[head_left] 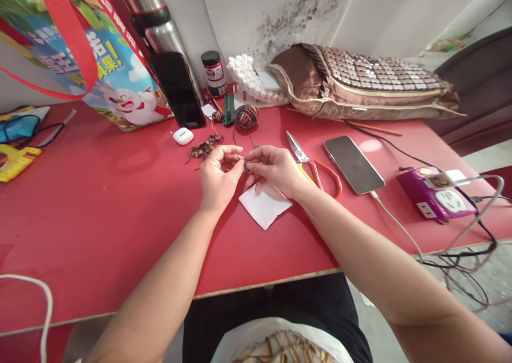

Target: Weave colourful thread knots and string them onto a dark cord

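Red worktop (120, 219) stands against a stained pale wall (236, 10), carrying a ball of multicoloured yarn (247, 117) from which a dark strand (234, 136) runs down to the hands. Left hand (221, 179) and right hand (277, 171) meet near a square of white paper (264, 209), each grip pinching a small yarn piece (247, 167) between the fingertips. Orange-handled scissors (304, 159) lie just beside the right hand, and a knotted multicoloured strip (206, 147) near the left.
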`<action>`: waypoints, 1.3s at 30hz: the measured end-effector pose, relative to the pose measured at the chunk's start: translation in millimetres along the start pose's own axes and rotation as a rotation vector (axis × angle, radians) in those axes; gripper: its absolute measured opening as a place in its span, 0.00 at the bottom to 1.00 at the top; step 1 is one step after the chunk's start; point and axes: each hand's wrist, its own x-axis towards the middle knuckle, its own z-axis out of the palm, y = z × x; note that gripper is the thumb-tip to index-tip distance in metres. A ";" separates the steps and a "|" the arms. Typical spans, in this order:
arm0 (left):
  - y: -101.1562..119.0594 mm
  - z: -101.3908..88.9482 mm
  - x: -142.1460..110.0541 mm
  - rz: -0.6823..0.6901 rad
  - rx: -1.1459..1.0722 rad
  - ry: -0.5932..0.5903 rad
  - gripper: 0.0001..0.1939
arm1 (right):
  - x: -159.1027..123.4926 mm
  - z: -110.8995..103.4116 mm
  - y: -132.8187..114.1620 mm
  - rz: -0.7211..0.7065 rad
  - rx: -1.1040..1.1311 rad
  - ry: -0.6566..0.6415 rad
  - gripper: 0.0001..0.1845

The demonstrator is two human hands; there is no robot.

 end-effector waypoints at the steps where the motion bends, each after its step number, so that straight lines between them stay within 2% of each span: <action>1: 0.3 0.1 -0.3 0.009 0.011 0.000 0.08 | -0.4 -0.1 -0.5 0.003 0.013 -0.001 0.17; 4: 2.7 -0.9 -1.4 0.065 0.069 -0.014 0.03 | -2.0 -1.0 -3.6 0.004 -0.003 -0.007 0.19; 8: 3.7 -2.5 -2.0 0.109 0.108 -0.024 0.04 | -3.9 -2.3 -6.6 -0.011 -0.100 0.012 0.19; 15: 2.1 -4.8 0.8 0.102 0.100 -0.084 0.04 | -5.6 -3.1 -5.7 -0.186 -0.269 0.099 0.13; 23: 4.4 -3.1 0.3 0.099 0.120 -0.035 0.03 | -4.5 -1.9 -8.2 -0.134 -0.148 0.091 0.10; 26: -0.8 -4.1 1.7 0.172 0.147 -0.015 0.02 | -5.2 -1.9 -10.6 -0.103 -0.091 0.105 0.07; 30: -6.6 -5.5 3.1 0.336 0.208 -0.015 0.02 | -6.0 -2.8 -12.3 -0.074 -0.114 0.001 0.10; 32: -7.3 -5.7 3.0 0.370 0.224 -0.019 0.03 | -5.5 -3.6 -11.2 -0.086 -0.132 -0.022 0.12; 35: -7.3 -5.5 2.4 0.356 0.227 -0.042 0.04 | -4.2 -4.5 -8.6 -0.108 -0.140 0.006 0.12; 39: -7.8 -4.5 2.9 0.257 0.150 -0.048 0.04 | -3.2 -3.3 -6.8 -0.130 -0.140 0.064 0.09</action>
